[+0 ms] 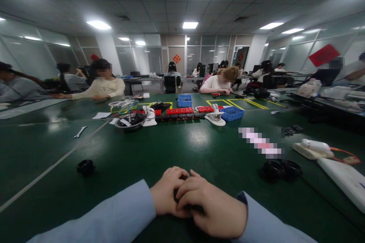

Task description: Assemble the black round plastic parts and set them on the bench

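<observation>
My left hand and my right hand meet over the near edge of the green table, low in the middle of the head view. Their fingers curl toward each other around something dark and small, mostly hidden between them, which I cannot make out. To the left lies a round black coil. Two more black coils sit to the right of my hands, with a black cable running toward the lower right.
Across the table stand red sockets, white clamps, a bowl of cables and blue baskets. A wrench lies left, a white power strip right. People sit beyond.
</observation>
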The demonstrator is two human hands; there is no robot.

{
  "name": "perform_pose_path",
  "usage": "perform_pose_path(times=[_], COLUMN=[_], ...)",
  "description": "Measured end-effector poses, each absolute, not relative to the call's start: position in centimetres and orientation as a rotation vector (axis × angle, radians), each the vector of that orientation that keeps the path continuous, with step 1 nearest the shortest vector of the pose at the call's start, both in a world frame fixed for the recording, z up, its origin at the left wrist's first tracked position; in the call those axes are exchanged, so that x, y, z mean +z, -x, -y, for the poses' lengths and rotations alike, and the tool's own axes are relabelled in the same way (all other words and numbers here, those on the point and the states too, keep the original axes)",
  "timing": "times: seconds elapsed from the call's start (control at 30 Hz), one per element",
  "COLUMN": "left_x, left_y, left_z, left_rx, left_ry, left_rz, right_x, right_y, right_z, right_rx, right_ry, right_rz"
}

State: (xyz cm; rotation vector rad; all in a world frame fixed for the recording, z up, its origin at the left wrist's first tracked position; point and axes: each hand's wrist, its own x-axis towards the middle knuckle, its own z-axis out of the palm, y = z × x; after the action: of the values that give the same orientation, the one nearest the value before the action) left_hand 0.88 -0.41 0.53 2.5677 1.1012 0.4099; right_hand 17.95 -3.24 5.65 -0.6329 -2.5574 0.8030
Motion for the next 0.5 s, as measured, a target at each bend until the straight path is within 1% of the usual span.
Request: perform_pose_path(times=[0.13, 0.33, 0.5], left_x=[0.5, -0.2, 0.4], left_y=[-0.7, -0.2, -0.6], left_z=[-0.4, -0.6, -0.3], left_rx=[0.381, 0.454, 0.368], left_ry=[-2.589, -2.563, -2.609], left_rz=[-0.948, -0.921, -0.895], right_x=[4.6, 3.7, 4.5], right_y=[-17.3, -17.3, -17.6], right_z=[2.8, 2.8, 3.2], right_rx=[0.844, 0.806, 0.695], right_ry=[0.482, 0.557, 0.597], right_rz=[2.469, 2.488, 2.476])
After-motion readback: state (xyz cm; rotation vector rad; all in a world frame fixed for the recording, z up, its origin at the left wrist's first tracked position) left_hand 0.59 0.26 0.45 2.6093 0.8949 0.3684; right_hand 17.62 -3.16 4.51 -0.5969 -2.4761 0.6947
